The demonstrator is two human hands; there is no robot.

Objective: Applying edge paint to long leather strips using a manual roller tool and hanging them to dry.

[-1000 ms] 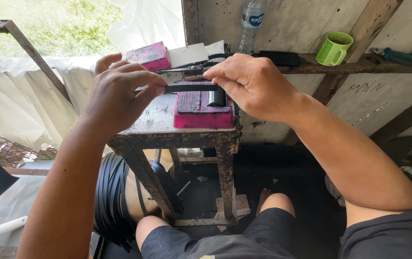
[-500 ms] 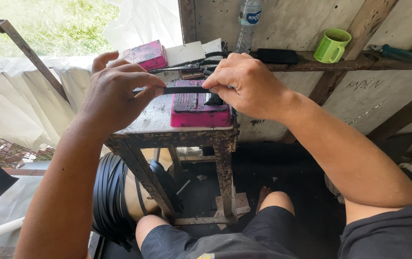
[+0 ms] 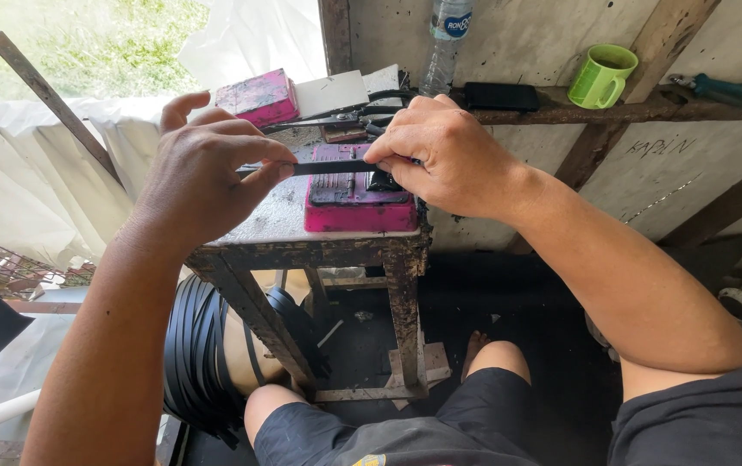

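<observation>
The left hand [image 3: 202, 168] pinches one end of a thin black strip [image 3: 323, 166] between the thumb and the first finger. The right hand [image 3: 444, 155] pinches the other end the same way, with the fingers curled in tight. The black strip runs flat and straight between the two hands, just above a pink block [image 3: 358, 194] with little grooves on top. I cannot tell if the strip touches the block.

The strip looks light and thin. It seems bendy but a bit springy, like plastic band, so it may flip or twist if one end is let go. It looks smooth, so it could slide out of a loose pinch. The best place to hold it is near the ends, flat side against the finger pads, with the middle left free.

The pink block sits on a small old table [image 3: 302, 259] with rusty legs. Under the table is a big roll of black band [image 3: 202, 345]. Behind the block lie another pink block [image 3: 258, 97] and a white card [image 3: 329, 92]. On the wooden shelf [image 3: 561, 110] stand a green mug [image 3: 599, 78], a clear bottle [image 3: 447, 39] and a flat black thing [image 3: 500, 96].
</observation>
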